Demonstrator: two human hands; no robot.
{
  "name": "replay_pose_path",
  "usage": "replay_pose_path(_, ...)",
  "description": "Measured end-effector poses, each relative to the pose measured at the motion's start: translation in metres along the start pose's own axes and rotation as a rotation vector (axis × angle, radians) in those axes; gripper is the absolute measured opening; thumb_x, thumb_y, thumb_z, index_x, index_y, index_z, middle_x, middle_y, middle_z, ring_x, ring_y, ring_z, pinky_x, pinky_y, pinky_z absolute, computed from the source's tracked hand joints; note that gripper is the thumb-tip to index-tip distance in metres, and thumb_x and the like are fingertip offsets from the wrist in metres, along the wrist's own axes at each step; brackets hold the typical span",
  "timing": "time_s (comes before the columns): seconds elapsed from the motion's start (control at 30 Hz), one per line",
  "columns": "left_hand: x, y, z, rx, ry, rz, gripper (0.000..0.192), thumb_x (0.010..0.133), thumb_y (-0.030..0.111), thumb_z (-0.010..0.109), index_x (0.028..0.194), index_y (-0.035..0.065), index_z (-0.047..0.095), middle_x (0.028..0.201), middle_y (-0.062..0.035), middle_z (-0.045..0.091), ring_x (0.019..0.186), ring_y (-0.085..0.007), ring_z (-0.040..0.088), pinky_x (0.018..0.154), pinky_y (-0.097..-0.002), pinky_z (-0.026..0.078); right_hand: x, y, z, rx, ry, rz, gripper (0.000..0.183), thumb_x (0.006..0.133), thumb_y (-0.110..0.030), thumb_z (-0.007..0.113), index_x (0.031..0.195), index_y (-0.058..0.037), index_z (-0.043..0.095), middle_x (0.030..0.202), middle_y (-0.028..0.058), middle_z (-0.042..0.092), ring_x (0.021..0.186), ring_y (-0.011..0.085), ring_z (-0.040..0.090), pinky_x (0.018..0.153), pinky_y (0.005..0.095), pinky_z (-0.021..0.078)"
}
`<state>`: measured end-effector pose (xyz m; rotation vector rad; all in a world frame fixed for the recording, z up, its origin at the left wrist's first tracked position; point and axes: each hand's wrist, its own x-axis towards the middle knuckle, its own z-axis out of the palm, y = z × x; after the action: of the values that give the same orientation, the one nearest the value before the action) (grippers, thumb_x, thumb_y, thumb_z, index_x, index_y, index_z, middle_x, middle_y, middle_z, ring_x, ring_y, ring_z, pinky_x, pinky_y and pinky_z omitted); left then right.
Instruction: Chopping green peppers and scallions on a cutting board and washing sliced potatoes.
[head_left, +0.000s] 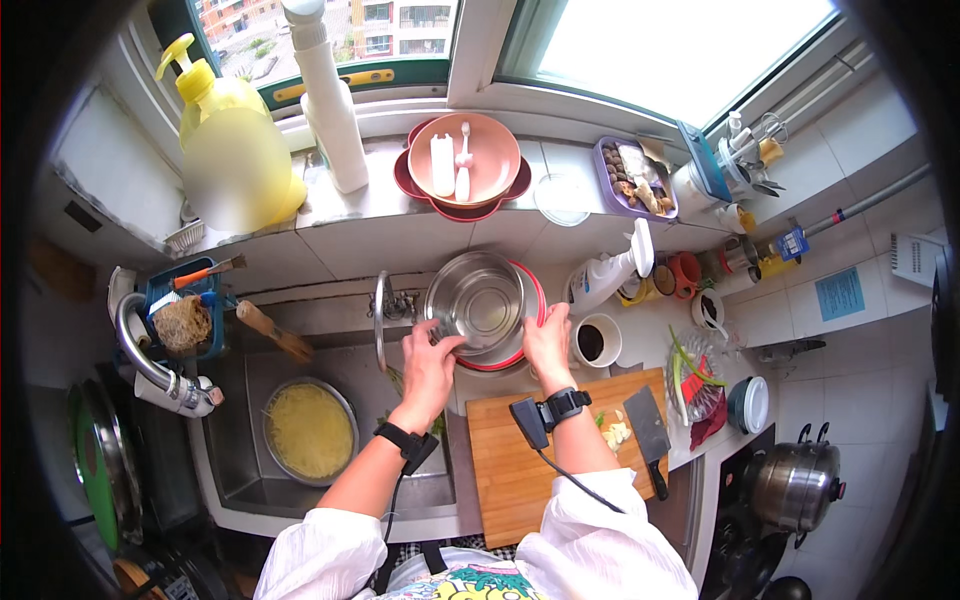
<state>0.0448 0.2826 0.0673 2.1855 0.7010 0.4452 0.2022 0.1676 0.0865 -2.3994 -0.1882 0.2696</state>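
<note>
An empty stainless steel bowl (480, 300) rests inside or on a red-rimmed basin (541, 300) behind the sink edge. My left hand (429, 367) is at the steel bowl's lower left rim, fingers spread; whether it grips is unclear. My right hand (549, 341) is at the right side of the bowls, its fingers on the rims. Nearer me, a wooden cutting board (510, 465) carries peeled garlic cloves (616, 435) and a cleaver (646, 424). A metal bowl of pale yellow shreds (310, 430) sits in the sink (247, 480) to the left.
Right of my right hand stand a cup of dark liquid (596, 340) and a white spray bottle (611, 277). A curved faucet (381, 319) rises left of the bowls. Scallions (679, 367) lie on a glass dish; a steel pot (795, 487) is at far right.
</note>
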Motion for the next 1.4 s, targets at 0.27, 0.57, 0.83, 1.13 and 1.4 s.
replay_pose_path(0.27, -0.004, 0.026, -0.003, -0.077, 0.05, 0.173, 0.03, 0.074, -0.004, 0.068, 0.095, 0.0166, 0.072, 0.126, -0.0129, 0.052, 0.112, -0.0342, 0.046, 0.094, -0.0423, 0.043, -0.01, 0.059, 0.024, 0.526, -0.022, 0.083, 0.027, 0.087, -0.007, 0.056, 0.106, -0.001, 0.04, 0.094, 0.0137, 0.055, 0.087, 0.0243, 0.058, 0.075, 0.0366, 0.0479)
replay_pose_path(0.57, -0.048, 0.071, -0.031, -0.336, 0.25, 0.306, 0.046, 0.079, 0.004, 0.068, 0.123, 0.0084, 0.055, 0.125, -0.0166, 0.048, 0.119, -0.0349, 0.044, 0.099, -0.0413, 0.041, -0.068, 0.074, -0.054, 1.052, -0.113, 0.052, 0.035, 0.098, -0.008, 0.049, 0.13, -0.0097, 0.035, 0.128, 0.0064, 0.047, 0.119, 0.0198, 0.048, 0.099, 0.038, 0.0448)
replay_pose_path(0.83, -0.023, 0.015, 0.028, 0.287, -0.079, 0.375, 0.044, 0.077, 0.029, 0.072, 0.116, 0.0123, 0.06, 0.105, -0.0044, 0.06, 0.107, -0.0265, 0.053, 0.112, -0.0587, 0.019, -0.155, 0.101, -0.123, 1.043, 0.068, 0.214, 0.035, 0.101, -0.018, 0.042, 0.135, -0.0133, 0.036, 0.129, 0.003, 0.049, 0.115, 0.0165, 0.052, 0.091, 0.0335, 0.0492)
replay_pose_path(1.13, -0.003, 0.029, 0.026, 0.373, -0.148, 0.54, 0.018, 0.082, 0.013, 0.057, 0.098, 0.0132, 0.064, 0.084, -0.0029, 0.059, 0.089, -0.0202, 0.061, 0.108, -0.0472, 0.034, -0.198, 0.134, -0.129, 1.131, 0.158, 0.318, 0.044, 0.101, -0.023, 0.045, 0.143, -0.0151, 0.032, 0.135, 0.0021, 0.045, 0.117, 0.0133, 0.049, 0.092, 0.0285, 0.0476)
replay_pose_path(1.4, -0.035, 0.049, -0.024, 0.165, 0.071, 0.569, 0.022, 0.074, 0.001, 0.067, 0.093, 0.0095, 0.063, 0.083, -0.0046, 0.06, 0.082, -0.0232, 0.061, 0.095, -0.0461, 0.047, -0.183, 0.11, -0.135, 1.2, 0.111, 0.359, 0.037, 0.093, 0.003, 0.049, 0.126, -0.0127, 0.039, 0.127, 0.0033, 0.048, 0.118, 0.0163, 0.048, 0.095, 0.0341, 0.0459)
